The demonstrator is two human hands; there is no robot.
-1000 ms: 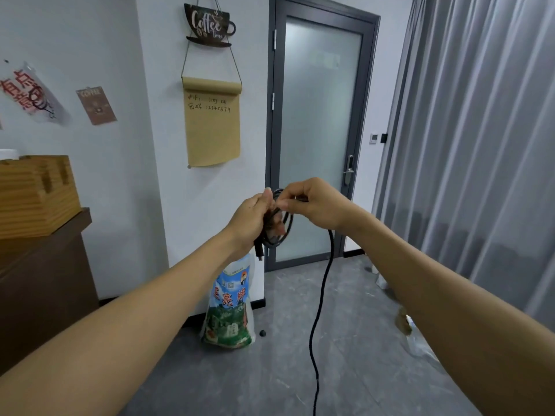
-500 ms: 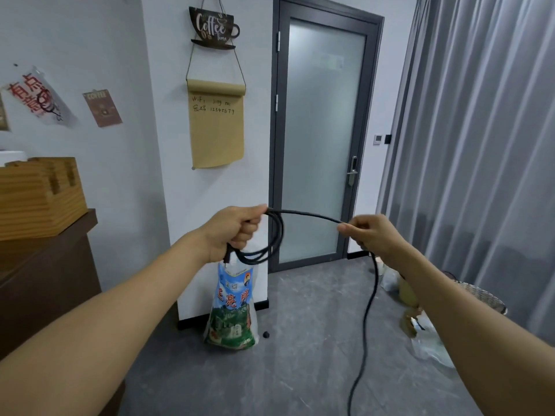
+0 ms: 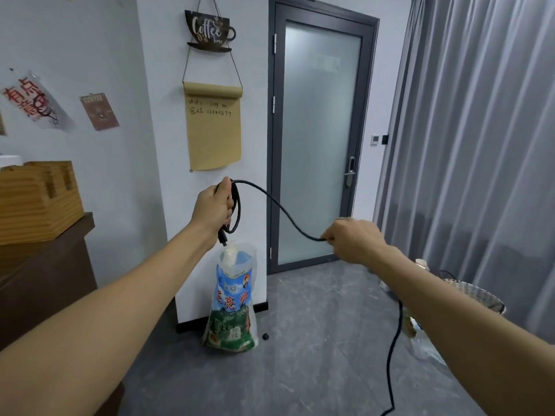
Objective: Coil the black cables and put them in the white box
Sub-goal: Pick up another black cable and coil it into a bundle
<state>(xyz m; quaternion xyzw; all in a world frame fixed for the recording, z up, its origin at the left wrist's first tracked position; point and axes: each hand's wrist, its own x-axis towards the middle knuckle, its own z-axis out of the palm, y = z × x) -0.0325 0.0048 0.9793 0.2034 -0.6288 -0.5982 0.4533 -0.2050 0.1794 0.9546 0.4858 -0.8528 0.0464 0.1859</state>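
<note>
My left hand point(image 3: 211, 209) is raised in front of the white wall and grips a small coil of the black cable point(image 3: 282, 210), with the plug end hanging just below the fist. From the coil the cable sags to the right into my right hand point(image 3: 353, 240), which pinches it between thumb and fingers. Below my right forearm the rest of the cable drops to the grey floor and runs out of the bottom edge. The white box is not in view.
A printed plastic bag point(image 3: 231, 307) stands on the floor against the wall. A dark wooden counter point(image 3: 45, 265) with a wooden crate point(image 3: 36, 199) is at the left. A frosted glass door point(image 3: 318, 139), grey curtains and a wire basket point(image 3: 474, 292) are at the right.
My hands were together at the coil, then my right hand slid out along the cable to the right and lower. The span between the hands has gone from taut to sagging.
</note>
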